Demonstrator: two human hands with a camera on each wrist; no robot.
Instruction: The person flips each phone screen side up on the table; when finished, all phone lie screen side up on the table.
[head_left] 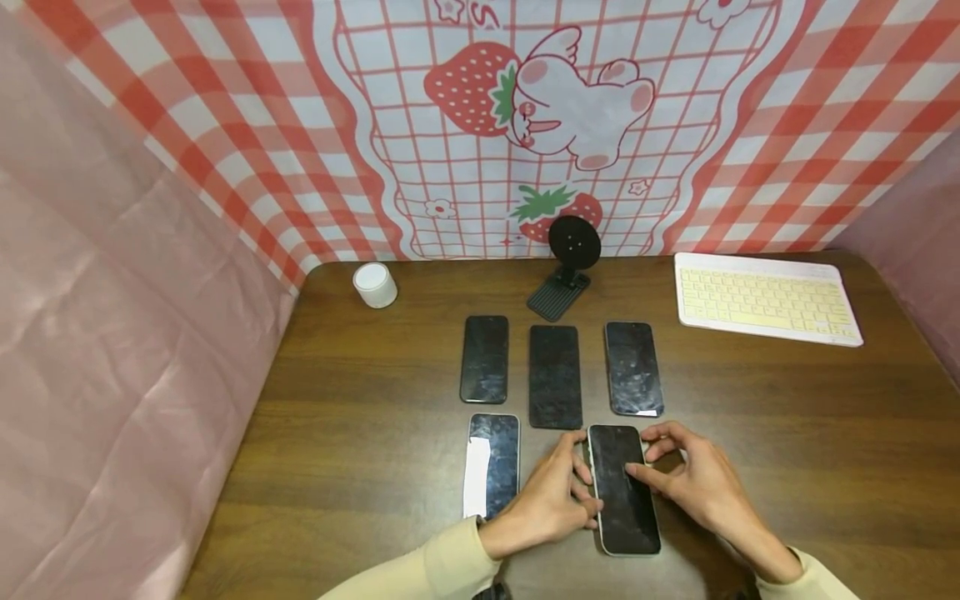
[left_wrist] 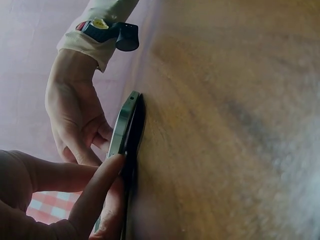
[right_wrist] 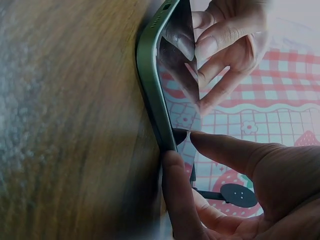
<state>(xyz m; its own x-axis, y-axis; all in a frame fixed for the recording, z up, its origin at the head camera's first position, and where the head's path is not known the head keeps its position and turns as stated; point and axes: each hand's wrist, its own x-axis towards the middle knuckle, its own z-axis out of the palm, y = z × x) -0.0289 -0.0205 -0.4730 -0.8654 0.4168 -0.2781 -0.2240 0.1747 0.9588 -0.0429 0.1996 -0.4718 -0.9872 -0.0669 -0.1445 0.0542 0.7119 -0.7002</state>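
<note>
A smartphone (head_left: 621,492) with a dark screen and a pale green frame lies face up at the front of the table, between both hands. My left hand (head_left: 558,492) grips its left long edge, with the thumb low on that side and the fingers farther up. At the opposite edge is my right hand (head_left: 693,475), fingers by the upper right side and thumb over the screen. The right wrist view shows the thumb (right_wrist: 225,147) at the glossy screen and a finger on the green side. Close beside my left hand lies another phone (head_left: 504,467), its screen reflecting white light.
Behind the hands, three dark phones lie in a row: left (head_left: 484,358), middle (head_left: 555,375) and right (head_left: 633,367). A black folding stand (head_left: 574,243) with a round head stands at the back, between a white cylinder (head_left: 375,285) and a white-and-yellow keyboard (head_left: 765,298).
</note>
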